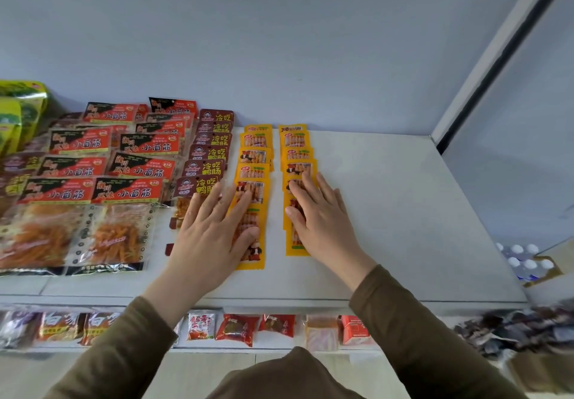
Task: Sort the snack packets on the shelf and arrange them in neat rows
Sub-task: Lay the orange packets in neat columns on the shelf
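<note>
On the white shelf (388, 212), under a pale blue wall (279, 41), two rows of yellow snack packets (255, 156) run from front to back. Left hand (214, 227) lies flat with straight fingers on the left row; right hand (316, 215) lies flat on the right row (296, 142). Red packets (102, 178) fill the left side. Small snacks (237, 328) sit on a lower shelf.
</note>
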### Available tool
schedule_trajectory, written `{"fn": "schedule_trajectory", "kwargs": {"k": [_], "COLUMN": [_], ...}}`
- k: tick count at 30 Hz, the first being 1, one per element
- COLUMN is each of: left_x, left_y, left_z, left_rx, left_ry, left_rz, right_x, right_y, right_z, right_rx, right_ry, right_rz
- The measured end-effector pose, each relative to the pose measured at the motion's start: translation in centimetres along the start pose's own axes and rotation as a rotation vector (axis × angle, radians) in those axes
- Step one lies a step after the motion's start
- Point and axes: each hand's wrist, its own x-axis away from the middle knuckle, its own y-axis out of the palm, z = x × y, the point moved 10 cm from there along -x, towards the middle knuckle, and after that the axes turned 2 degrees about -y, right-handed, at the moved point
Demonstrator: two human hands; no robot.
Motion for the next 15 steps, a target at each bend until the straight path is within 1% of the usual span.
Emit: {"fn": "schedule_trajectory", "kwargs": {"k": [2,5,7,9,11,15], "left_x": [0.2,0.3,0.3,0.3,0.4,1.1], "left_y": [0.3,0.3,-0.1,-0.5,-0.8,-1.7], "left_z": [0.3,0.4,0.8,1.7,2.2,1.6], "left_rx": [-0.008,0.0,0.023,0.028,0.037,0.102], "left_ry": [0.03,0.037,0.061,0.11,0.14,0.122], "left_rz": [-0.025,-0.018,-0.002,0.009,0.001,-0.015], "right_x": [0.1,0.6,1.2,1.7,2.1,3.3], "right_y": [-0.1,-1.3,-2.0,-2.1,-1.9,-2.8], "right_z": [-0.1,-0.2,-1.0,-2.3,-3.4,-5.0], "right_rx": [0.002,-0.031,-0.035,0.007,0.038,0.044], "right_ry": [0.013,0.012,-0.024,-0.066,-0.084,-0.125], "right_rz": [-0.001,0.08,0.129,0.12,0.068,0.016]}}
